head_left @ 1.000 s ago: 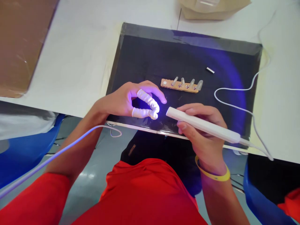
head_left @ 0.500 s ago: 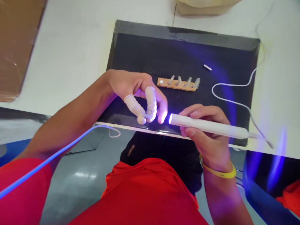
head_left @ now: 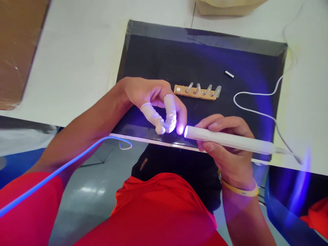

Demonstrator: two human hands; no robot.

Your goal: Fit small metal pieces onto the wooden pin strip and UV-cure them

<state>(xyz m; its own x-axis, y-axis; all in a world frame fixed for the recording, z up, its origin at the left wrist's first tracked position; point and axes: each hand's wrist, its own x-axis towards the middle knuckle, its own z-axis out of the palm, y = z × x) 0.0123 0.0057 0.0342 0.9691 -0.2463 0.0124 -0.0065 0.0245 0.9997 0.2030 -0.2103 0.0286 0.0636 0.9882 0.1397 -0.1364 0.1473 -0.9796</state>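
My left hand [head_left: 156, 99] wears white finger cots [head_left: 170, 107] on thumb and forefinger. These two fingers pinch a small translucent piece [head_left: 166, 125], mostly hidden by the fingertips. My right hand [head_left: 228, 143] is closed around a white pen-shaped UV lamp [head_left: 230, 139], held level over the front of the black mat. Its lit violet end points left, close to another fingertip of my left hand, and casts light on the cots. Behind the hands, a tan strip [head_left: 181, 90] carries several translucent tips [head_left: 217, 91] standing up in a row.
The black mat [head_left: 159, 54] lies on a white table [head_left: 84, 44]. A small silver tube [head_left: 229, 74] rests on it, near a looping white cable [head_left: 253, 93]. Another cable [head_left: 77, 158] crosses my left arm. Brown cardboard [head_left: 20, 51] lies left; a beige container [head_left: 230, 8] stands behind.
My left hand has shifted slightly right in the view, bringing its fingertip closer to the lamp's lit end. The lamp stays almost where it was, and both grips are unchanged.
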